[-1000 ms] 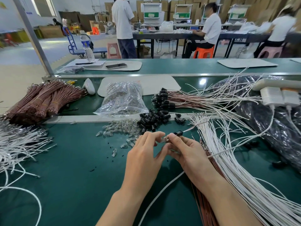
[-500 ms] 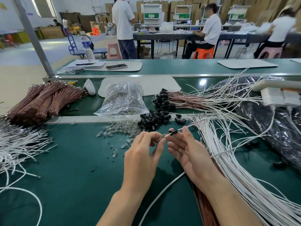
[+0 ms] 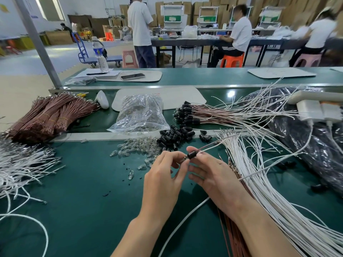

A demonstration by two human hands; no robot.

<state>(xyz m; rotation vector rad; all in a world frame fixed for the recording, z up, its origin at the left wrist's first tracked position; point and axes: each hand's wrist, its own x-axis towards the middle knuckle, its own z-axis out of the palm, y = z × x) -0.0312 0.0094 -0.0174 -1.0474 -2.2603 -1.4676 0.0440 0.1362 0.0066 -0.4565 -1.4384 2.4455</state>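
Note:
Over the green mat my left hand pinches a small clear glass bulb at its fingertips. My right hand pinches a black socket whose white and brown wires run off to the upper right. Bulb and socket meet end to end between the two hands. Just beyond the hands lie a heap of loose black sockets and a scatter of clear bulbs.
A fan of white wires covers the right side, over brown wires. Finished socket leads lie behind. A clear bag of bulbs, bundled brown wires, more white wires and a black plastic bag surround the mat.
Both hands have risen slightly and moved a little away from me. The right hand's fingers have opened out, now pinching the socket at the tips while the left brings the bulb to it.

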